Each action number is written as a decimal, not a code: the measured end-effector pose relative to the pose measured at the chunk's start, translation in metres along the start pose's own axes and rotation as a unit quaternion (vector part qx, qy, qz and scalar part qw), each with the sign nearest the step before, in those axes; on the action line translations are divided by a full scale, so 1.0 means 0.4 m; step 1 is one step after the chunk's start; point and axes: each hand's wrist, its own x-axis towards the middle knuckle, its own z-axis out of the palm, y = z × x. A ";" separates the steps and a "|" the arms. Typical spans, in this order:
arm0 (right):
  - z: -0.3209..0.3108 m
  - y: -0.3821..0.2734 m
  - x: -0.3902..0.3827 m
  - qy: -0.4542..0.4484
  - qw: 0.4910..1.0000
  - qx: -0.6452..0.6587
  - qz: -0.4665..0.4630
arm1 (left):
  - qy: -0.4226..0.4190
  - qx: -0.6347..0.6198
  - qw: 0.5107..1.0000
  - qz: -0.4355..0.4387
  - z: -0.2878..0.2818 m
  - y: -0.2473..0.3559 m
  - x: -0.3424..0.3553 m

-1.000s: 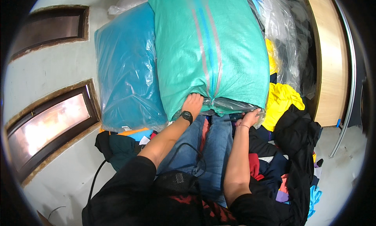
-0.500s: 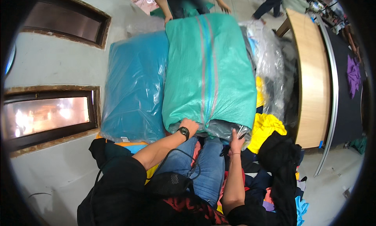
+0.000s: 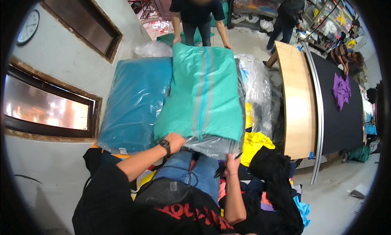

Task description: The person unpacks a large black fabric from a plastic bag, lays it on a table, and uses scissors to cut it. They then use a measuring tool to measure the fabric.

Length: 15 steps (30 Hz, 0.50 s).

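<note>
A large green woven sack (image 3: 183, 96) with blue and pink stripes lies over a grey bundle in clear plastic (image 3: 209, 145), whose near end sticks out of it. My left hand (image 3: 175, 143) is closed on the sack's near left edge. At the bundle's near right corner, my right hand (image 3: 233, 163) is closed on the plastic. A small dark, thin object beside its fingers is too small to name. Across from me, another person (image 3: 198, 11) has both hands at the sack's far corners. A blue plastic-wrapped bundle (image 3: 138, 100) lies against the sack's left side.
Yellow cloth (image 3: 256, 146) and black cloth (image 3: 271, 161) lie in a heap by my right arm. A wooden table (image 3: 296, 104) with a metal rail (image 3: 319, 113) stands to the right. The wall with windows (image 3: 53, 100) runs along the left. More people are farther back.
The sack's near edge has drawn back, baring more of the grey bundle. The other person's hand on the right, earlier off the sack, is now at its far corner. My view has tilted up.
</note>
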 end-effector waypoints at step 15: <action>-0.220 -0.043 -0.234 0.032 0.996 -0.057 0.067 | 0.038 -0.142 0.985 0.092 0.113 0.148 -0.223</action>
